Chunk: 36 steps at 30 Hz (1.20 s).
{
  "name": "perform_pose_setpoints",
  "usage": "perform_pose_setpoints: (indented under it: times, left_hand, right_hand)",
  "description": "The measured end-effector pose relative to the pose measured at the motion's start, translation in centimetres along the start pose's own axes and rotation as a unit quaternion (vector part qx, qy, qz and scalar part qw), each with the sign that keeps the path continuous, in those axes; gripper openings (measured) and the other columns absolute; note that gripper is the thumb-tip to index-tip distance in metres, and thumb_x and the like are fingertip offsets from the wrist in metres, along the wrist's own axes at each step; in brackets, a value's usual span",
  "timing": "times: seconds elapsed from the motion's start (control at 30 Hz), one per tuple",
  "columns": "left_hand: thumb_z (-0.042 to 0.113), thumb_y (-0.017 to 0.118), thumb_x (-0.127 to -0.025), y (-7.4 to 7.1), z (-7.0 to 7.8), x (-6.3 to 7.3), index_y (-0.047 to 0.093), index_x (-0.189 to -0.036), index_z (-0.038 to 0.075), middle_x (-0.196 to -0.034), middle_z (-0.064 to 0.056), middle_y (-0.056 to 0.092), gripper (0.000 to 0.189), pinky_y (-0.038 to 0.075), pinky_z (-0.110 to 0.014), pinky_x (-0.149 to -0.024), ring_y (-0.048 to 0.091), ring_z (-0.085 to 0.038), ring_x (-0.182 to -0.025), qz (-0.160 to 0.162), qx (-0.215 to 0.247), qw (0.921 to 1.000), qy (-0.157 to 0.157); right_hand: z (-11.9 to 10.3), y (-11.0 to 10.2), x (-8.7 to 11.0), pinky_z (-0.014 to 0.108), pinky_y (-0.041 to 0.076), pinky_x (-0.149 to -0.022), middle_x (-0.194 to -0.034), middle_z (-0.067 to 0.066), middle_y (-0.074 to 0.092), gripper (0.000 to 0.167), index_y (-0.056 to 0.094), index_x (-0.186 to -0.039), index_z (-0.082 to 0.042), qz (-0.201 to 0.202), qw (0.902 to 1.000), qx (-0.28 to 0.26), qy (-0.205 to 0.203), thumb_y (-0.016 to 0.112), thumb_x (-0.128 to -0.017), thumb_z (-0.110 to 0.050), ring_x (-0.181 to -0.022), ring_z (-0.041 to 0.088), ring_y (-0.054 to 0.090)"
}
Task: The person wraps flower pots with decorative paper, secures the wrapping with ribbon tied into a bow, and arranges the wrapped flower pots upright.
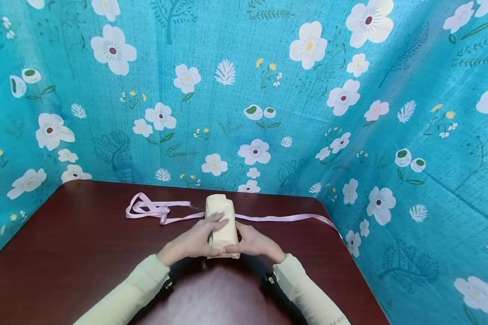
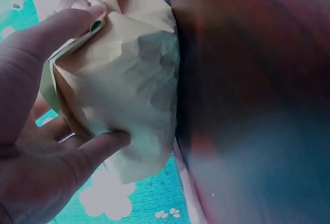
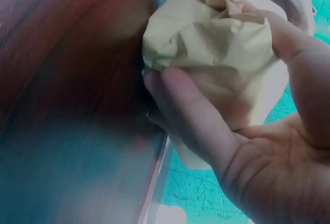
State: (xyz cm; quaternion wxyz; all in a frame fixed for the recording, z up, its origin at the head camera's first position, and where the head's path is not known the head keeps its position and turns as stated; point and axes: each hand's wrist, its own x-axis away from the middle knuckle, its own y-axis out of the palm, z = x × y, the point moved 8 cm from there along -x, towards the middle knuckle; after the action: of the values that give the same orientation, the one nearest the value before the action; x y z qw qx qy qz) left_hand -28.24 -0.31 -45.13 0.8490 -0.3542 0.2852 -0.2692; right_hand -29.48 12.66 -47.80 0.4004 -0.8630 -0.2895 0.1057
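Observation:
A package wrapped in cream paper [image 1: 223, 208] lies lengthwise on the table, over a pink ribbon [image 1: 282, 218]. My left hand [image 1: 195, 237] holds its left side, some fingers spread over the top and the thumb at the near end. On the opposite side my right hand [image 1: 255, 241] grips the package, its thumb meeting the left thumb at the near end. Crumpled, folded paper [image 3: 227, 41] shows at that end in the right wrist view. In the left wrist view, the left thumb [image 2: 56, 30] presses on a fold edge of the wrapping.
The ribbon runs out both ways from beneath the package, with a loose tangle of loops [image 1: 146, 208] on the left. Its right end hangs over the edge of the dark brown table [image 1: 85, 234]. A blue flowered cloth [image 1: 227, 149] hangs behind and beside the table.

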Motion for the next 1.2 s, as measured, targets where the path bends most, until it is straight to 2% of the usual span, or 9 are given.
perform_pose_setpoints:
  times: [0.23, 0.4, 0.53, 0.67, 0.77, 0.87, 1.03, 1.2]
  left_hand:
    - [0.025, 0.091, -0.074, 0.8, -0.4, 0.4, 0.055, -0.145, 0.002, -0.157, -0.022, 0.042, 0.083, 0.046, -0.049, -0.108, 0.039, -0.038, -0.146, 0.008, -0.01, 0.9997, -0.02]
    - [0.026, 0.091, -0.076, 0.1, 0.1, 0.1, 0.055, -0.145, 0.001, -0.157, -0.022, 0.042, 0.081, 0.043, -0.051, -0.11, 0.038, -0.039, -0.147, 0.022, -0.028, 0.9993, -0.012]
    - [0.026, 0.09, -0.077, -1.3, 0.3, -1.4, 0.054, -0.145, 0.0, -0.157, -0.023, 0.041, 0.082, 0.041, -0.054, -0.112, 0.036, -0.04, -0.147, 0.03, -0.038, 0.9988, 0.002]
    - [0.025, 0.091, -0.077, -2.3, -0.5, -3.9, 0.054, -0.145, 0.001, -0.158, -0.022, 0.04, 0.082, 0.042, -0.051, -0.112, 0.036, -0.039, -0.148, 0.035, -0.036, 0.9987, 0.015]
    - [0.024, 0.09, -0.078, -2.3, -1.5, -5.8, 0.054, -0.145, -0.001, -0.157, -0.023, 0.041, 0.08, 0.043, -0.049, -0.111, 0.037, -0.038, -0.147, 0.033, -0.028, 0.9988, 0.022]
    - [0.023, 0.089, -0.079, -1.8, -2.7, -7.1, 0.053, -0.145, -0.002, -0.157, -0.024, 0.041, 0.079, 0.043, -0.048, -0.112, 0.039, -0.038, -0.146, 0.023, -0.018, 0.9994, 0.018]
    - [0.025, 0.089, -0.079, -0.5, -4.4, -7.6, 0.053, -0.146, 0.0, -0.158, -0.023, 0.039, 0.08, 0.043, -0.046, -0.111, 0.04, -0.038, -0.145, 0.002, -0.001, 1.0, -0.006]
    - [0.024, 0.092, -0.075, -0.3, -4.9, -7.2, 0.056, -0.143, 0.0, -0.156, -0.023, 0.043, 0.081, 0.047, -0.045, -0.107, 0.047, -0.039, -0.14, 0.002, 0.003, 1.0, -0.008]
  right_hand:
    - [0.1, 0.5, 0.3, 0.023, 0.055, -0.075, -0.102, -0.006, 0.068, 0.065, 0.053, -0.133, -0.01, 0.004, 0.9997, -0.025, -0.006, 0.084, -0.083, -0.037, -0.084, 0.004, 0.064]
    - [-0.4, -0.2, 0.2, 0.024, 0.056, -0.075, -0.104, -0.003, 0.068, 0.065, 0.052, -0.134, -0.008, 0.015, 0.9993, -0.034, -0.011, 0.083, -0.084, -0.034, -0.085, 0.005, 0.065]
    - [-0.5, -1.9, -0.7, 0.026, 0.057, -0.074, -0.107, 0.002, 0.068, 0.065, 0.05, -0.136, -0.006, 0.031, 0.9985, -0.044, -0.013, 0.082, -0.086, -0.03, -0.086, 0.009, 0.066]
    - [0.3, -4.2, -2.0, 0.028, 0.057, -0.076, -0.112, 0.006, 0.069, 0.069, 0.049, -0.14, -0.003, 0.055, 0.998, -0.031, -0.006, 0.083, -0.085, -0.028, -0.091, 0.012, 0.067]
    - [1.4, -5.4, -3.1, 0.029, 0.056, -0.078, -0.113, 0.008, 0.07, 0.068, 0.051, -0.139, -0.002, 0.06, 0.998, -0.017, 0.005, 0.083, -0.085, -0.028, -0.094, 0.013, 0.067]
    - [2.6, -5.8, -3.9, 0.029, 0.056, -0.078, -0.113, 0.008, 0.071, 0.063, 0.053, -0.136, -0.002, 0.046, 0.9987, -0.014, 0.016, 0.083, -0.086, -0.027, -0.093, 0.013, 0.067]
    - [3.9, -5.2, -4.4, 0.028, 0.056, -0.076, -0.109, 0.006, 0.071, 0.058, 0.057, -0.131, -0.004, 0.027, 0.9993, -0.02, 0.019, 0.082, -0.086, -0.028, -0.089, 0.013, 0.066]
    - [4.4, -4.4, -4.5, 0.026, 0.056, -0.073, -0.105, 0.007, 0.071, 0.052, 0.06, -0.127, -0.003, 0.031, 0.9984, -0.045, 0.015, 0.082, -0.086, -0.026, -0.085, 0.014, 0.066]
